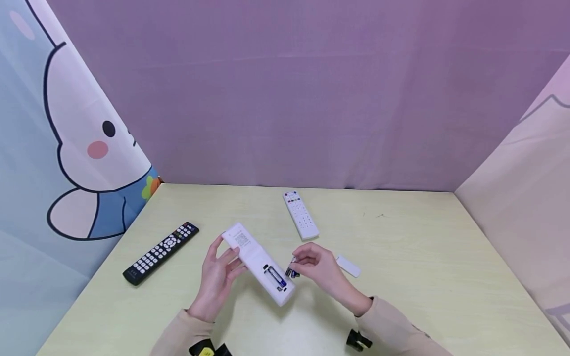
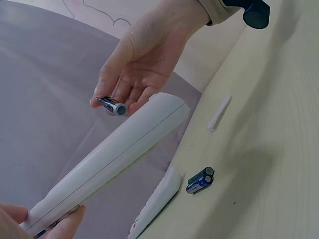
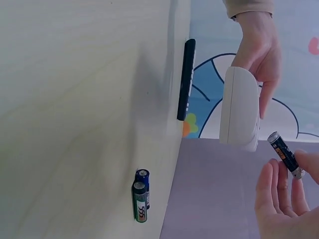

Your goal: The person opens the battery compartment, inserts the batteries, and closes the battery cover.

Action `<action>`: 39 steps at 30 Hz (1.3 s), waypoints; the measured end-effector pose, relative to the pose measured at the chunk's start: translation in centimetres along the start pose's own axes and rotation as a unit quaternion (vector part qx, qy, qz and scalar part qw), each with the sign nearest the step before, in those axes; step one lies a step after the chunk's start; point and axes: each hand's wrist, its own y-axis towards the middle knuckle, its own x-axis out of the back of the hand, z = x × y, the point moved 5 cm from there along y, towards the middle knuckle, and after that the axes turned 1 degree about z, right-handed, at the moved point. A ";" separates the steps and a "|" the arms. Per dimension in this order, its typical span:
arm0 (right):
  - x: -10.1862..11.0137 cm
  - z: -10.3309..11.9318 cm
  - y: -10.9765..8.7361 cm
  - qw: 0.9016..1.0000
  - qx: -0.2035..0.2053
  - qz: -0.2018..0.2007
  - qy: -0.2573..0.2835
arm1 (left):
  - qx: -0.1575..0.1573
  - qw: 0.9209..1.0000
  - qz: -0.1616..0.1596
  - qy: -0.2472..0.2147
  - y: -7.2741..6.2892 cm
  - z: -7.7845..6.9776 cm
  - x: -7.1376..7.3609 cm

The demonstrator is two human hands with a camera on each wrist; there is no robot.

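Ends First, Then a Gentle Press

The left hand (image 1: 217, 278) gripped the white remote (image 1: 256, 259) between thumb and fingers at the end away from its compartment (image 1: 266, 267), tilting it above the surface (image 1: 423, 257), back upward. The right hand (image 1: 320, 267) pinched a dark battery (image 3: 284, 153) between thumb and fingertips, just beside the compartment, where what looked like another battery (image 1: 278, 279) lay. Good handling seemed to call for a firm left grip nearer the compartment, so the remote would not swing under pressure. The ends were best checked against any marks, too small to read, and the flat end eased against the spring side before pressing. Forcing it risked bending a contact.

The remote's shell looked like smooth, matte plastic, long with rounded corners. The dark battery was a slim, glossy cylinder with silver ends; a green battery (image 3: 140, 205) and a blue battery (image 3: 143, 174) lay side by side. A thin, flat white cover (image 1: 349, 266), a white handset (image 1: 302, 216) and a black handset (image 1: 161, 253) lay well apart on the pale, grained surface.
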 end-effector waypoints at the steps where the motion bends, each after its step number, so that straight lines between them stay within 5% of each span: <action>1: -0.1 0.0 0.0 1.000 -0.003 0.000 0.004 | 0.000 1.000 0.001 0.000 0.0 0.0 -0.1; 18: -1.7 0.0 0.3 0.999 0.008 0.041 0.001 | -0.004 1.000 0.004 0.002 -0.1 0.0 -0.6; 34: -2.6 2.1 -0.4 0.995 0.033 0.050 -0.074 | -0.003 1.000 0.003 0.001 -0.1 0.2 -0.7; 39: -2.6 1.1 -0.2 0.993 0.043 0.045 -0.096 | -0.004 1.000 0.001 0.004 -0.1 0.2 -0.7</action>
